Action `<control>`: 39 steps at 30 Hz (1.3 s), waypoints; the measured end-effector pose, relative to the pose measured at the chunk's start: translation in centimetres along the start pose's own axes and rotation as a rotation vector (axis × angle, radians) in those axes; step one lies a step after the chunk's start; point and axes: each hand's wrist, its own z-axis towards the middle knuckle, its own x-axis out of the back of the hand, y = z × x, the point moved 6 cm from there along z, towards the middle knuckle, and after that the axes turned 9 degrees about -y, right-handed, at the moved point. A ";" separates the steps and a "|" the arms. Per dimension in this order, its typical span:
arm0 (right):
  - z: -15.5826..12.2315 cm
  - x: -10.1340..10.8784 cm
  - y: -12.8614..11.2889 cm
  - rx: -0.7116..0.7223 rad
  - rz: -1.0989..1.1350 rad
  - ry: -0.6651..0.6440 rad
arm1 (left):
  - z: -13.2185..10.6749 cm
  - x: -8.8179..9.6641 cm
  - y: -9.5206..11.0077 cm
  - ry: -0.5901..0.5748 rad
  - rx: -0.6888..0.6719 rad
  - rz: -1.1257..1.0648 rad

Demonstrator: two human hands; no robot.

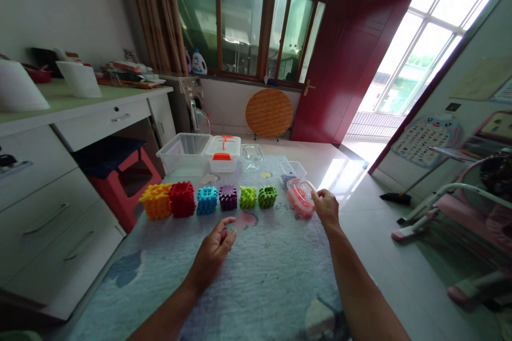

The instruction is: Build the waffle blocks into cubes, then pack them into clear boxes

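Note:
My right hand is closed at the right edge of a small clear plastic container with a lid and orange-red pieces inside. Whether the fingers grip the lid or the box wall is hard to see. Over the cloth, my left hand is held with thumb and index finger apart, holding nothing. Beyond it stands a row of interlocking-block cubes: yellow, red, blue, purple, lime green and darker green.
A large clear bin, a box with orange latches, a clear lid and a small clear tub stand at the far edge of the blue cloth. A red stool is left, a pink chair right.

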 end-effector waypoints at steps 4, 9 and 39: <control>0.5 -0.2 -0.2 -0.018 -0.040 -0.036 | 0.0 -0.2 -0.1 -0.018 -0.006 0.019; 0.8 0.5 -0.9 -0.018 -0.168 -0.070 | -0.1 -0.1 0.0 -0.018 -0.006 0.032; 10.6 -7.8 -10.1 -0.006 -0.453 -0.330 | 0.1 0.0 -0.2 -0.074 0.039 0.064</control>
